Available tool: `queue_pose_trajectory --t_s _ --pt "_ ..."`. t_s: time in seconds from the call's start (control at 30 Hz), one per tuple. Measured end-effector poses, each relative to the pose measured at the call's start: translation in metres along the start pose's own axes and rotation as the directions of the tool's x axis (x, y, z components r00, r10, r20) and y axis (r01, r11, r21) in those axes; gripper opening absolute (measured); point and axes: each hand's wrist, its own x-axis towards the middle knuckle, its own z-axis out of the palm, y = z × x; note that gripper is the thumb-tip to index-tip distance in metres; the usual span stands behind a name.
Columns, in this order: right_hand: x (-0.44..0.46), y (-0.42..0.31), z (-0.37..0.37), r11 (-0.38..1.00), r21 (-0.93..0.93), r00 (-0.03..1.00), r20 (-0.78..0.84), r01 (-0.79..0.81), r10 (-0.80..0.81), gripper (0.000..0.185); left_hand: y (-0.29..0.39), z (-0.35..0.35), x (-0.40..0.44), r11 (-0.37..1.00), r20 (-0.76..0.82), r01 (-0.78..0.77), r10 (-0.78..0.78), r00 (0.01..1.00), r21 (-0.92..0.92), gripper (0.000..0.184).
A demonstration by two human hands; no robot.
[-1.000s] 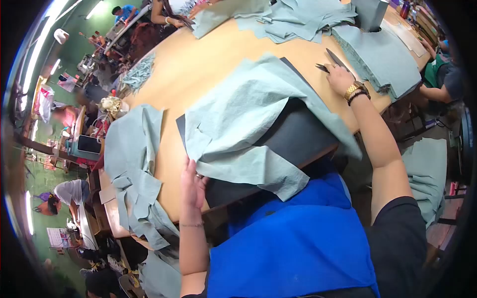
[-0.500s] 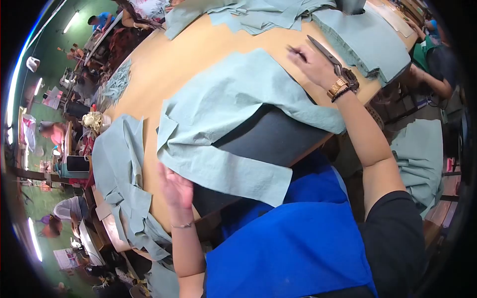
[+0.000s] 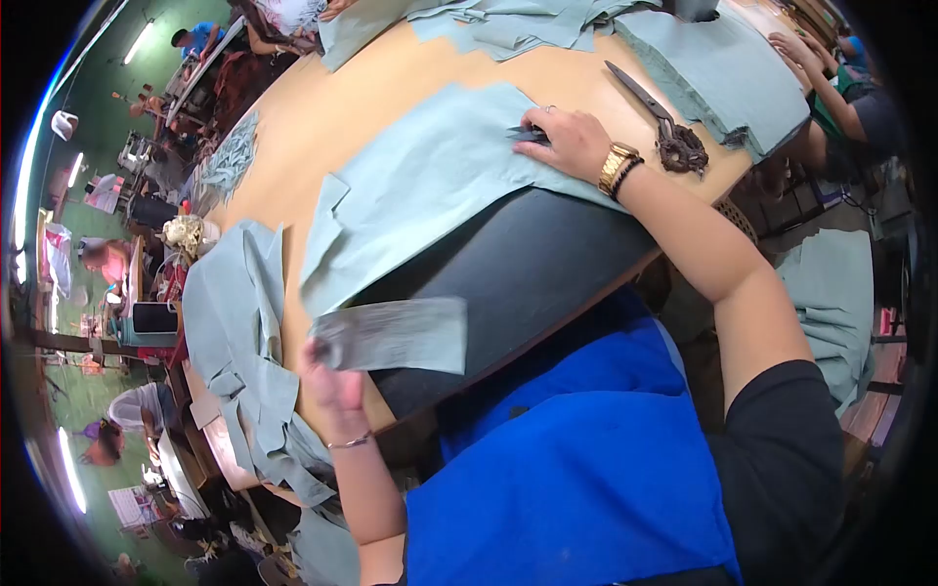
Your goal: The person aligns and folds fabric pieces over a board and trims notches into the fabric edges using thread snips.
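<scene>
A pale green cloth panel [image 3: 430,166] lies over a dark flat board [image 3: 528,264] on the table's near side. My right hand [image 3: 572,142] rests on the panel's right part, fingers closed around a small dark pointed tool [image 3: 525,133] whose kind is unclear. At the panel's lower left, my left hand [image 3: 334,384] has its fingers at the end of a greyish-green cloth strip [image 3: 410,337]. Motion smears this strip, and its join to the panel is hard to see. Large dark scissors [image 3: 653,105] with wrapped handles lie on the table, right of my right hand.
A thick stack of green cloth [image 3: 723,73] sits at the table's [image 3: 366,93] right edge. More cut cloth [image 3: 234,322] drapes over the left edge, and pieces [image 3: 518,24] lie along the far side. A person's hands [image 3: 796,54] are near the stack. Other people sit at left.
My right hand has moved left and down from beside the scissors onto the panel. The panel looks flatter. The strip has shifted left, and my left hand has closed at its end.
</scene>
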Motion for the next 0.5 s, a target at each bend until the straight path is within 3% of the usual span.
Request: queue_pose_trajectory --t_s 0.07,0.17,0.3,0.37,0.43,0.5 --pt "0.009 0.009 0.003 1.0 0.01 1.0 -0.018 -0.002 0.003 0.041 0.013 -0.017 -0.005 0.998 -0.072 -0.06 0.06 0.996 0.0 0.038" --pt "0.029 0.02 0.011 1.0 0.001 1.0 -0.028 0.002 -0.002 0.042 -0.001 -0.026 -0.012 0.987 -0.136 -0.051 0.072 0.988 0.154 0.038" --pt "0.046 0.02 0.012 0.998 -0.026 0.997 -0.053 -0.05 0.049 0.044 -0.014 0.012 -0.017 0.938 -0.27 0.069 0.027 0.962 0.34 0.04" --pt "0.044 0.011 0.003 0.996 0.047 0.991 -0.104 -0.08 0.085 0.046 -0.013 0.028 -0.021 0.892 -0.24 0.037 0.081 0.967 0.45 0.039" --pt "0.034 0.0 -0.014 0.981 0.146 0.99 -0.033 -0.13 0.136 0.042 -0.016 0.03 -0.023 0.845 -0.201 -0.01 0.138 0.97 0.535 0.037" --pt "0.022 0.006 -0.022 0.962 0.226 0.988 0.027 -0.154 0.151 0.039 -0.025 0.028 -0.02 0.701 -0.165 -0.243 0.46 0.873 0.67 0.04"
